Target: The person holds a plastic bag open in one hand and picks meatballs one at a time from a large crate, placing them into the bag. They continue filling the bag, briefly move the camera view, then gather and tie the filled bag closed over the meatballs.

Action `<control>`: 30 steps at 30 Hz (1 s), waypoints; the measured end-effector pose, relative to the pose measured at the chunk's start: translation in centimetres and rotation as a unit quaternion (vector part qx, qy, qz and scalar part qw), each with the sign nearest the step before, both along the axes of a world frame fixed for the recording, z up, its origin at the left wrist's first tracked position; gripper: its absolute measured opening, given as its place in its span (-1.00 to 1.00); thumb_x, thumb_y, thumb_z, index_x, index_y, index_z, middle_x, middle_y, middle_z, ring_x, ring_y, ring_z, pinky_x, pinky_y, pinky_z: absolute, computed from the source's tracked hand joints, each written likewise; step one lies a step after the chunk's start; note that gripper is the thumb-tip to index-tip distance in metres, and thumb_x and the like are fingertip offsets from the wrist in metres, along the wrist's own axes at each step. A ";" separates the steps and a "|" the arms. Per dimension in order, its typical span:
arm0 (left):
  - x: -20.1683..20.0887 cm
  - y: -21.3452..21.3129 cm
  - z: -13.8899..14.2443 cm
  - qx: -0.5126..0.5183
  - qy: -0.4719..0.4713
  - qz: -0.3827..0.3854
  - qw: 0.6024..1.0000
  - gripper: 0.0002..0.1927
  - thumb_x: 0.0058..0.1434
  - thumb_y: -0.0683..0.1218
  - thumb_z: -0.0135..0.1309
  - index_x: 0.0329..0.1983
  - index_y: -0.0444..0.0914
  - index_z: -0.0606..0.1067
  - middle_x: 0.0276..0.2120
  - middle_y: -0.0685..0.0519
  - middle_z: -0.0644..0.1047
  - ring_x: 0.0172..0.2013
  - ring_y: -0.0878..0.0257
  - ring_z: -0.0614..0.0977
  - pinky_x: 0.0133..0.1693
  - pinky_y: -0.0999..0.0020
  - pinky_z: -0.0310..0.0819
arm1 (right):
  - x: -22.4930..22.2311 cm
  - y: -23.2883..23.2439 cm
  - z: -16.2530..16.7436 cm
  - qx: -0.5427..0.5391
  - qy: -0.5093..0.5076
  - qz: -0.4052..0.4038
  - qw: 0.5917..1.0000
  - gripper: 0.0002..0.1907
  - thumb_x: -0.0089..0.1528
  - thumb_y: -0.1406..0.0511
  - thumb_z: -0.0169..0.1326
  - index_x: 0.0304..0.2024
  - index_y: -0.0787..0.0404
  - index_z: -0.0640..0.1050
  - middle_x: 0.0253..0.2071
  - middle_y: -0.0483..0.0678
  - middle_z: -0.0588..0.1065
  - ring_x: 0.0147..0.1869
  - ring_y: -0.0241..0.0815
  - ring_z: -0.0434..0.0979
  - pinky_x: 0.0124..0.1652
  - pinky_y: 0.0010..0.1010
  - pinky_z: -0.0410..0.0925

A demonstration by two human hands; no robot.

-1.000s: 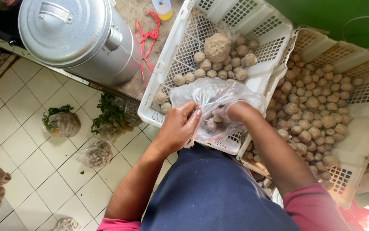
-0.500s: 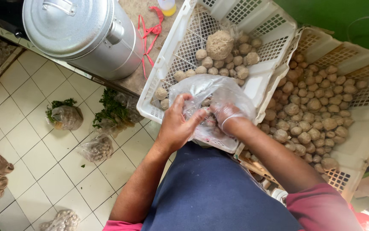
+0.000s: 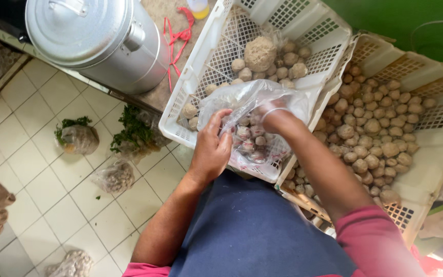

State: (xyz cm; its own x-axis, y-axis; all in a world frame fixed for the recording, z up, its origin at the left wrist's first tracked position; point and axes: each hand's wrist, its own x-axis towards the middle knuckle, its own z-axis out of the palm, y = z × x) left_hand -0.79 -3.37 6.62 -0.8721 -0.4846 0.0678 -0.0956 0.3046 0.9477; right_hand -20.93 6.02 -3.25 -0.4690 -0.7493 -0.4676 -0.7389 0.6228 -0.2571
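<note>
A clear plastic bag [image 3: 242, 105] part-filled with pale brown meatballs rests in a white slotted crate [image 3: 329, 31]. My left hand [image 3: 212, 149] grips the bag's near edge and holds its mouth apart. My right hand [image 3: 273, 114], in a thin clear glove, is pushed inside the bag among the meatballs; whether it holds any is hidden. More loose meatballs and one large ball [image 3: 260, 53] lie at the crate's far end.
A second white crate [image 3: 437, 154] full of meatballs stands to the right. A big metal pot with lid [image 3: 88, 38] and red strings [image 3: 180, 36] sit on the counter at left. Bags of greens [image 3: 78, 136] and other bags lie on the tiled floor.
The bag's mouth has been pulled wider by my left hand, and my right hand has gone deeper inside it. The view has shifted slightly.
</note>
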 end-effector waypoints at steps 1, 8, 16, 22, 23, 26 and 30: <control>-0.2 -0.3 0.0 0.024 0.007 -0.005 1.000 -0.57 0.26 -0.29 -0.08 0.22 -0.33 0.40 -0.28 -0.05 0.59 -0.31 0.24 0.59 -0.23 0.33 0.51 | 0.3 -0.8 -0.2 0.001 0.026 -0.005 1.000 -0.73 0.24 0.30 0.06 -0.05 0.19 0.64 -0.04 0.18 0.58 0.02 0.16 0.58 0.03 -0.11 0.43; -0.4 -3.6 -0.4 0.032 0.008 -0.053 0.998 -0.61 0.30 -0.24 0.00 0.21 -0.31 0.41 -0.40 0.09 0.43 -0.39 0.39 0.43 -0.35 0.44 0.38 | 0.8 -3.0 -0.4 0.049 0.072 -0.024 0.996 -0.69 0.19 0.31 0.12 -0.03 0.23 0.66 0.03 0.22 0.56 0.13 0.12 0.58 0.10 -0.15 0.42; -0.9 -6.4 -3.5 0.134 -0.004 -0.162 0.978 -0.65 0.37 -0.24 -0.06 0.22 -0.29 0.41 -0.42 0.16 0.35 -0.42 0.45 0.33 -0.39 0.51 0.24 | 1.0 1.6 -0.6 -0.108 -0.137 -0.204 0.963 -0.65 0.14 0.28 0.17 -0.01 0.09 0.67 -0.14 0.04 0.68 -0.11 -0.03 0.69 -0.06 -0.23 0.50; -0.7 -7.8 -5.1 0.339 -0.021 -0.216 0.915 -0.60 0.38 -0.23 -0.11 0.29 -0.25 0.32 -0.35 0.19 0.43 -0.49 0.50 0.34 -0.49 0.57 0.21 | 5.0 -0.9 0.3 -0.053 -0.077 -0.158 0.983 -0.53 0.04 0.31 0.24 0.04 0.04 0.60 -0.05 0.08 0.60 -0.02 0.12 0.60 -0.03 -0.16 0.45; -0.6 -7.9 -5.2 0.342 -0.017 -0.226 0.912 -0.60 0.39 -0.23 -0.11 0.30 -0.25 0.32 -0.34 0.18 0.42 -0.48 0.49 0.35 -0.48 0.56 0.22 | 5.2 -1.1 0.7 -0.037 -0.069 -0.145 0.986 -0.51 0.03 0.27 0.31 0.03 0.08 0.59 -0.02 0.12 0.56 0.04 0.16 0.55 0.00 -0.13 0.43; -1.0 -7.9 -5.4 0.354 -0.010 -0.248 0.902 -0.61 0.42 -0.22 -0.09 0.31 -0.27 0.31 -0.34 0.16 0.41 -0.48 0.48 0.37 -0.47 0.55 0.25 | 5.2 -1.4 1.3 0.004 -0.081 -0.168 0.982 -0.44 0.02 0.20 0.40 0.05 0.10 0.55 0.06 0.15 0.51 0.12 0.17 0.52 0.06 -0.13 0.41; -1.3 -7.9 -5.3 0.389 -0.024 -0.241 0.889 -0.62 0.42 -0.21 -0.10 0.30 -0.29 0.30 -0.36 0.14 0.42 -0.50 0.47 0.37 -0.50 0.53 0.27 | 4.5 0.2 1.2 -0.002 -0.145 -0.229 0.963 -0.28 -0.09 0.28 0.47 0.10 0.11 0.47 0.06 0.07 0.56 0.13 0.04 0.57 0.09 -0.22 0.42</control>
State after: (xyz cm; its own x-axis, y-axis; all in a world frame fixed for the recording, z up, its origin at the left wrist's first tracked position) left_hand -2.10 -11.28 1.33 -0.9840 0.0618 -0.1673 -0.1776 -0.4248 0.8877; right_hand -16.38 6.23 -2.08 -0.6011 -0.4963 -0.6264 -0.2837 0.8653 -0.4133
